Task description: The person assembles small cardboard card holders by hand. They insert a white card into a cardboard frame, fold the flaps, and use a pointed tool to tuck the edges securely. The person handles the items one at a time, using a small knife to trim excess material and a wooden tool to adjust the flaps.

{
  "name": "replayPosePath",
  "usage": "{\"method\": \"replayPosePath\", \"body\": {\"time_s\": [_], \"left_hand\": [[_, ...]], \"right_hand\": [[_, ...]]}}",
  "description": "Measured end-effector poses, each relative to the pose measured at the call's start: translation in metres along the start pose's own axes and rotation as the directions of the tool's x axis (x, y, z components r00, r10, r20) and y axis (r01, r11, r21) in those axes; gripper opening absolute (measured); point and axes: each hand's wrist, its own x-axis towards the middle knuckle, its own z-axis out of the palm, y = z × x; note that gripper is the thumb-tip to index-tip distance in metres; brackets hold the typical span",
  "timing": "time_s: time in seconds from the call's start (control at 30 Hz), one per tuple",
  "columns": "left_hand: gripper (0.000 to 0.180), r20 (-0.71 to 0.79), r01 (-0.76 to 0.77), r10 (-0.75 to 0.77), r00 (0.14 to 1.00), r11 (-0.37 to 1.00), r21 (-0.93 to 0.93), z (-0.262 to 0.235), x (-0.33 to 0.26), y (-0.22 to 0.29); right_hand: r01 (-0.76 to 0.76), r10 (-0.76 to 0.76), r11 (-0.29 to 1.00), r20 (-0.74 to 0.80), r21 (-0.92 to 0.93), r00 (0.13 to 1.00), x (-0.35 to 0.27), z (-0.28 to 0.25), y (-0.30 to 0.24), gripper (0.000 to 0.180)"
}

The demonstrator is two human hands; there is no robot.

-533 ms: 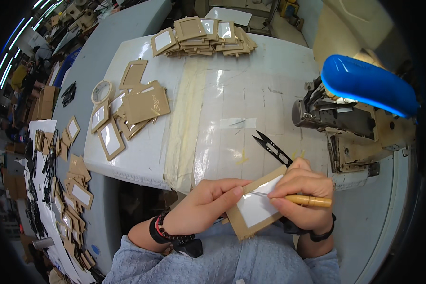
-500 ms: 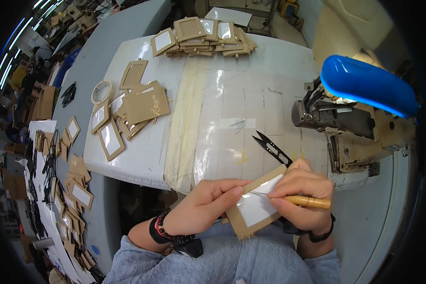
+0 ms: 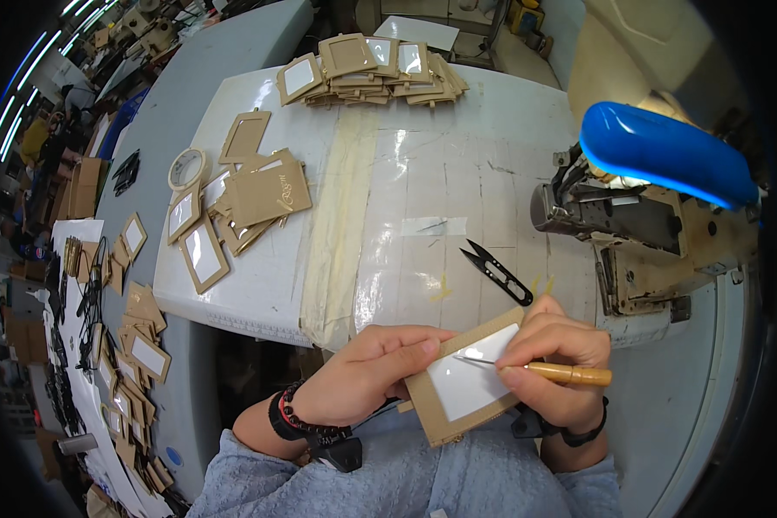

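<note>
A tan card holder [image 3: 445, 423] with a clear window over white is held tilted in front of my body. My left hand [image 3: 380, 367] is closed on its upper left edge, thumb on top. Between the fingers of my right hand [image 3: 557, 350] is an awl [image 3: 570, 373] with a wooden handle. Its thin metal tip points left over the white window; whether it touches the surface I cannot tell. Just beyond my right hand, black thread snips [image 3: 499, 272] lie on the table with their blades apart.
Tan holders [image 3: 272, 190] and a roll of tape [image 3: 186, 168] lie at the table's left. A heap of holders [image 3: 354, 73] sits at the far edge. To the right stands a sewing machine [image 3: 613, 216] with a blue cover [image 3: 665, 151]. More holders [image 3: 147, 354] lie far left.
The awl has shifted slightly right with my right hand, and more of its metal shaft shows. The card holder has turned and moved a little left and down.
</note>
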Motion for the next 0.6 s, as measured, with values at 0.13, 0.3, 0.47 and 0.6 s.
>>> {"method": "replayPosePath", "body": {"time_s": [0.13,0.3,0.47,0.6], "left_hand": [[0.042,0.041,-0.009,0.008,0.999,1.0,0.012,-0.0037,-0.0003,-0.0016],[0.042,0.045,-0.028,0.025,0.999,0.998,0.065,-0.0037,-0.0003,-0.0026],[0.041,0.043,-0.102,0.097,0.994,0.982,0.157,-0.0009,-0.0018,-0.0014],[0.044,0.094,-0.11,0.087,0.992,0.957,0.27,0.0011,-0.0072,0.005]], "right_hand": [[0.001,0.0,1.0,0.027,-0.027,1.0,-0.0002,-0.0007,-0.0004,0.01],[0.004,-0.003,0.999,0.029,-0.037,1.0,0.0002,-0.0003,-0.0005,0.01],[-0.009,0.01,0.999,0.003,-0.042,1.0,0.0005,0.0008,0.0004,0.009],[0.01,-0.011,0.998,-0.012,-0.056,1.0,0.0008,0.0007,0.0043,0.009]]}}
